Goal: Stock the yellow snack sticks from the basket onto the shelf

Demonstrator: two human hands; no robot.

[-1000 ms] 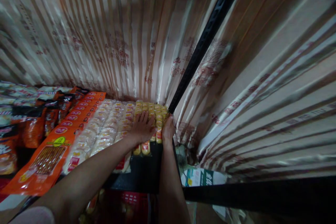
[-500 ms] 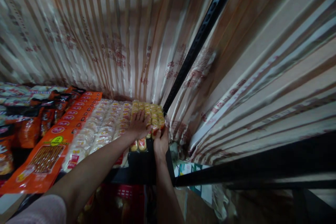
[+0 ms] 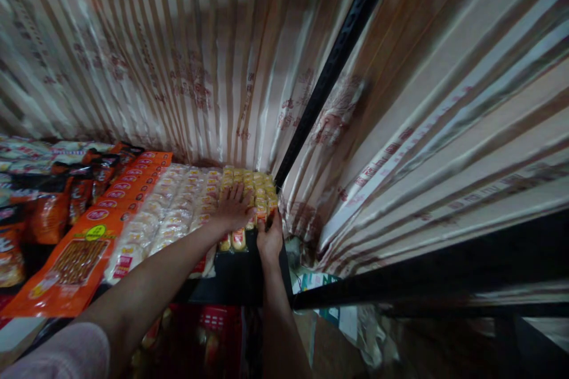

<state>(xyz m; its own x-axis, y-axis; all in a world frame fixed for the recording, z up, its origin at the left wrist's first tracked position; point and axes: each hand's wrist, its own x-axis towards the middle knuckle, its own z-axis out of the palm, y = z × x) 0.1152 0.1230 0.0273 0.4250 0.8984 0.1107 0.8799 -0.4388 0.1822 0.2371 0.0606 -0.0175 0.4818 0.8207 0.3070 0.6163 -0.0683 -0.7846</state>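
Observation:
On the dark shelf point(image 3: 240, 278), packs of yellow, roll-shaped food point(image 3: 239, 238) in clear film with red labels lie in close rows at the right end. My left hand point(image 3: 233, 207) rests flat across these rows with its fingers spread. At the shelf's right corner, my right hand point(image 3: 269, 237) has its thumb and fingers around the front end of the outermost yellow pack; part of that pack is hidden behind the hand. Just left of the yellow rows are white packs point(image 3: 171, 219) in clear film, partly covered by my left forearm.
Long orange packs point(image 3: 82, 254) overlap farther left, beside orange bags with black tops point(image 3: 48, 213). A black perforated post point(image 3: 329, 77) rises at the shelf's back right corner. Printed, pleated curtain point(image 3: 213, 59) hangs behind. Red packaging point(image 3: 213, 337) shows below the shelf.
The view has shifted slightly. My left hand stays spread on the yellow packs, and my right hand keeps its place at the outer pack's front end.

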